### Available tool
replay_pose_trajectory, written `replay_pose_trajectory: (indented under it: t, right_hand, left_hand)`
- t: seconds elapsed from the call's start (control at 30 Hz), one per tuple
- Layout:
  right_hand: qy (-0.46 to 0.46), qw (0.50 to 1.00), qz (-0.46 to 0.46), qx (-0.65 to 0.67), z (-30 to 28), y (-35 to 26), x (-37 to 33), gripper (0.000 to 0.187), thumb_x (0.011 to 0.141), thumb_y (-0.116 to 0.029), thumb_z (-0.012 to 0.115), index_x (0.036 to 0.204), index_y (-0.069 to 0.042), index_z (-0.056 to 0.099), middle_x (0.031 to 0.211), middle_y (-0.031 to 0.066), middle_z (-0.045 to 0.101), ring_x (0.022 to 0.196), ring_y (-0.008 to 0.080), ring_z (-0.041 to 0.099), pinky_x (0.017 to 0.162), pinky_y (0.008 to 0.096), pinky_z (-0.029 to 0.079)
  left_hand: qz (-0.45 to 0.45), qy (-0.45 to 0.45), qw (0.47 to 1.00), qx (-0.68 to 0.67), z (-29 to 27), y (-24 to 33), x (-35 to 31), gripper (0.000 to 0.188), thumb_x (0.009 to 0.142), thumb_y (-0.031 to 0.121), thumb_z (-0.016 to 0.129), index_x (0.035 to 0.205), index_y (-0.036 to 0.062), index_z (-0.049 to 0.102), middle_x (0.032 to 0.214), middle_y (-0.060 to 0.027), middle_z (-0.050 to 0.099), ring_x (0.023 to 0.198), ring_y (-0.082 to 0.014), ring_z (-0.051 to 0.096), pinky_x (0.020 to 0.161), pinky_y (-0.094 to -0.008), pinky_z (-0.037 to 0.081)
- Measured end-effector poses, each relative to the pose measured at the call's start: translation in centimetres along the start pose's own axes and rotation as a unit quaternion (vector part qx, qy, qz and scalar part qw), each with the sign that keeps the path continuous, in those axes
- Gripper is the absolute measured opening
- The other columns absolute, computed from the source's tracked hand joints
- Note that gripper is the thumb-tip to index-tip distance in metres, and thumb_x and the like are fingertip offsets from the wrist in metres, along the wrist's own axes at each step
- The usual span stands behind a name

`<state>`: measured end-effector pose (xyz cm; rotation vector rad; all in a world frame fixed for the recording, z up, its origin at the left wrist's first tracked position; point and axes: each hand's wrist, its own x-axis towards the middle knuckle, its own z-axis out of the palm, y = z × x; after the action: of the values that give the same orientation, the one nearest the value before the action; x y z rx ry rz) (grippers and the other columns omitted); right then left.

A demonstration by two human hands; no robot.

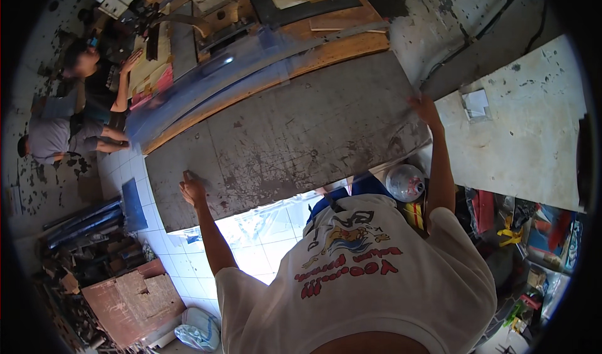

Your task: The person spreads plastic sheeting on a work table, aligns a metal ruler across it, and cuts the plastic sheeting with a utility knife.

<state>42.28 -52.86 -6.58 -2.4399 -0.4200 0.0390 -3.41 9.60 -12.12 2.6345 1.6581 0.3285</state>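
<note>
A long grey work board (295,134), scratched and stained, spans the space in front of me at a slant. Near its left end, my left hand (193,190) rests on the surface, fingers partly stretched out and no object visible in them. My right hand (426,110) is at the board's right edge, close to the far corner. Its fingers are smeared, so their grip on the edge cannot be made out.
Beyond the board runs a wooden-edged bench (269,84) with clear plastic sheeting. Two people (94,81) are at the far left. A pale panel (520,122) stands at right. Scrap boards (135,301) lie lower left; a clear round container (404,183) sits beside my right arm.
</note>
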Motion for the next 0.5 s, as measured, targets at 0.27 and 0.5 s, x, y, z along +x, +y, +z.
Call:
replay_pose_trajectory:
  t: [0.27,0.5]
  right_hand:
    - [0.022,0.993,-0.081,-0.082,-3.1,4.7,3.6,0.035,0.091,-0.031,0.053,0.105,0.000,0.063,0.100,0.0196,0.064,0.094,0.0345,0.060,0.085,0.0408,0.044]
    - [0.001,0.991,-0.115,-0.069,-7.4,3.9,7.5,0.038,0.094,-0.031,0.050,0.109,0.002,0.061,0.105,0.0203,0.063,0.099,0.0301,0.060,0.087,0.0366,0.043]
  left_hand:
    - [-0.033,-0.036,0.997,0.061,0.6,0.6,0.1,0.036,0.086,0.027,0.051,0.122,0.0278,0.054,0.107,-0.0129,0.052,0.100,-0.0325,0.050,0.085,-0.0459,0.041]
    - [-0.041,-0.038,0.998,0.010,-2.8,3.4,-2.4,0.041,0.081,0.015,0.050,0.119,0.0248,0.057,0.113,-0.0122,0.044,0.109,-0.0322,0.039,0.092,-0.0491,0.029]
